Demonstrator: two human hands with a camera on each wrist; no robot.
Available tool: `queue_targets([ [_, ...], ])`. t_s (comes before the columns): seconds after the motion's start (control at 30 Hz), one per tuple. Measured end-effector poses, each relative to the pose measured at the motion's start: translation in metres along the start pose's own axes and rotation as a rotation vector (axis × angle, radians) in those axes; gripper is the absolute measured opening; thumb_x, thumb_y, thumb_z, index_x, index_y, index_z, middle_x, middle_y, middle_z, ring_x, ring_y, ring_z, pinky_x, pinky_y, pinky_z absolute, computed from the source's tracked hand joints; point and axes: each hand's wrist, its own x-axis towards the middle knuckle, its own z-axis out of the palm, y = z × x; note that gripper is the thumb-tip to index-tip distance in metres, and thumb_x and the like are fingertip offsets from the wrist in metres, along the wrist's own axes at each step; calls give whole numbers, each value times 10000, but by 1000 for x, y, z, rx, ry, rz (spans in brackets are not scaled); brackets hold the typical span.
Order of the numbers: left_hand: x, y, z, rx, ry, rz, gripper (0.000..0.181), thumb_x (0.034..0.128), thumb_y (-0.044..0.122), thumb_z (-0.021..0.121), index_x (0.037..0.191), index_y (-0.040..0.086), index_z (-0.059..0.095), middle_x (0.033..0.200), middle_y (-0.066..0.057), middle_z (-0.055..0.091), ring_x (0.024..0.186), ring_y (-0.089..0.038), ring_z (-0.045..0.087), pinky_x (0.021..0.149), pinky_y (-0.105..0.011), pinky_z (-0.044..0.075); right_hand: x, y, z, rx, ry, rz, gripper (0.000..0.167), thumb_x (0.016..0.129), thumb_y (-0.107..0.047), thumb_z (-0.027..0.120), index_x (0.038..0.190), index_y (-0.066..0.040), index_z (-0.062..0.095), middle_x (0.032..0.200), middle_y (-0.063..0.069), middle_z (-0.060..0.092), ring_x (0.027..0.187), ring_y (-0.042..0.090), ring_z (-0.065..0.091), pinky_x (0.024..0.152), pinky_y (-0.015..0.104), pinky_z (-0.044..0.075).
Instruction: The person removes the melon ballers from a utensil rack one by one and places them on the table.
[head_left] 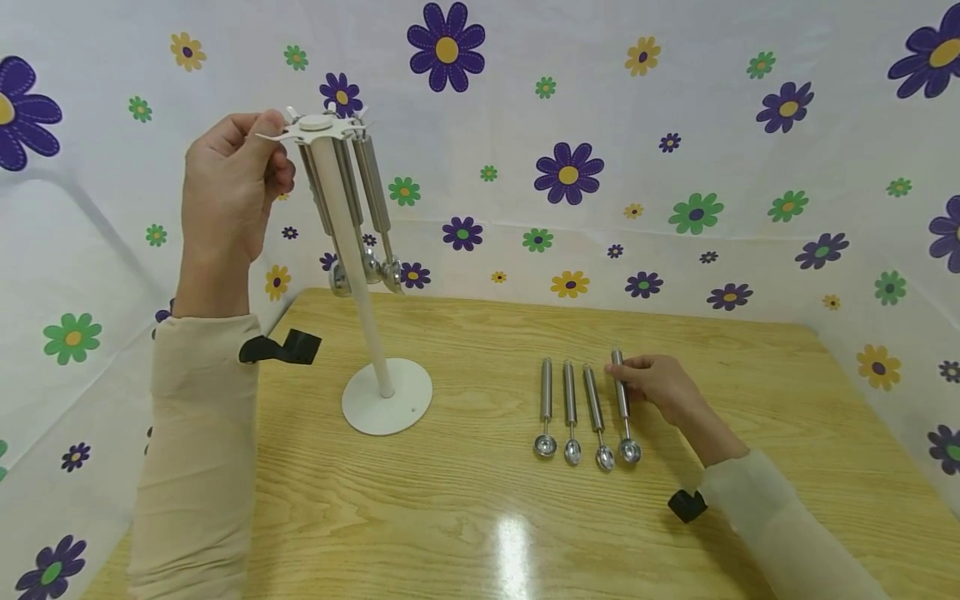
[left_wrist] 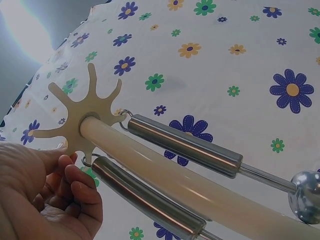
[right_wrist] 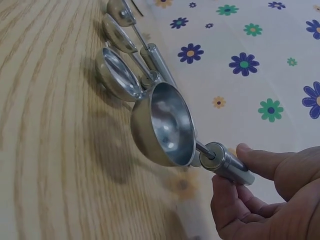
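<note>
My left hand (head_left: 228, 179) pinches one arm of the star-shaped hook top (left_wrist: 75, 112) of a white utensil stand (head_left: 348, 242). From other hooks of the stand hang metal measuring spoons (head_left: 371, 183), bowls down. On the table to the right, several similar spoons lie in a row, handles pointing away. The thumb and fingers of my right hand (head_left: 660, 385) pinch the handle of the rightmost measuring spoon (right_wrist: 165, 127). Its round bowl faces up beside the bowl of a neighbouring spoon (right_wrist: 117, 75). At the left end of the row lies another spoon (head_left: 546, 404).
The stand's round white base (head_left: 367, 412) rests on the wood-grain table (head_left: 420, 517), left of the spoon row. Flower-printed white cloth (head_left: 480, 108) rises behind the table and along both sides.
</note>
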Motion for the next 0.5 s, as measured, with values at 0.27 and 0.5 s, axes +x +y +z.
queue_targets([
  [0.27,0,1,-1,-10,-3,3,293,894,209,802,1046,-14,688,791,-91,567,629,-166,510,555,-192,495,-3,4,3,-52,13,-19,468,989,-285,732,1211,119,653,1012,87,692,837,158,631,752,307,579],
  [0.5,-1,0,0,-2,-5,1,265,913,203,783,1059,0,696,799,-88,570,639,-164,510,566,-188,497,-1,10,7,-128,51,-50,424,979,-267,743,1135,123,683,914,96,707,739,140,632,647,270,567],
])
